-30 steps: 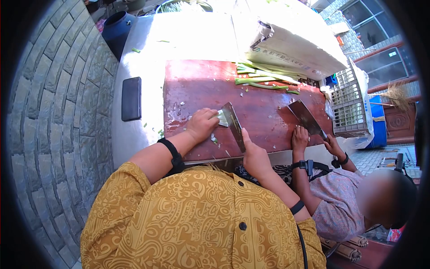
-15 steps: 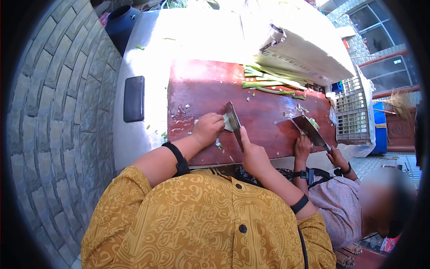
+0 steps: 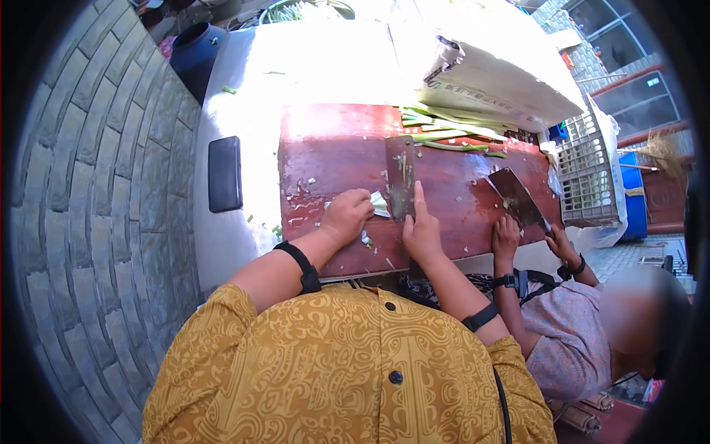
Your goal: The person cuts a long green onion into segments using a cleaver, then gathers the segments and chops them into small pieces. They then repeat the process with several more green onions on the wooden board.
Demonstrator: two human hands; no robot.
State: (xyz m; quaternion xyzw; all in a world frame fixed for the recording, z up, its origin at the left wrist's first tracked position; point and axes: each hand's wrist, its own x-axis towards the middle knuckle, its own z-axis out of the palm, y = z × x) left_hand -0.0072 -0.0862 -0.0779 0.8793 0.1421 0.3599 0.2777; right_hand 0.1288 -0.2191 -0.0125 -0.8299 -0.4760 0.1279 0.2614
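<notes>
My left hand rests on the red-brown cutting board, its fingers curled over a pale green-white piece of scallion. Just right of that piece, my right hand grips a cleaver, with the index finger stretched along the blade. The blade is turned with its broad side facing up, a few green bits stuck on it. Small chopped scraps lie below my left fingers. Long scallions are laid across the board's far edge.
To the right, a co-worker's hand is at the same board, with another cleaver in the other hand. A black phone lies left of the board. A large white sack and a grey plastic crate stand beyond.
The cleaver in my right hand has tipped from edge-down to nearly flat and shifted right, away from the scallion piece. My left hand stays by the piece. The co-worker's cleaver has turned slightly.
</notes>
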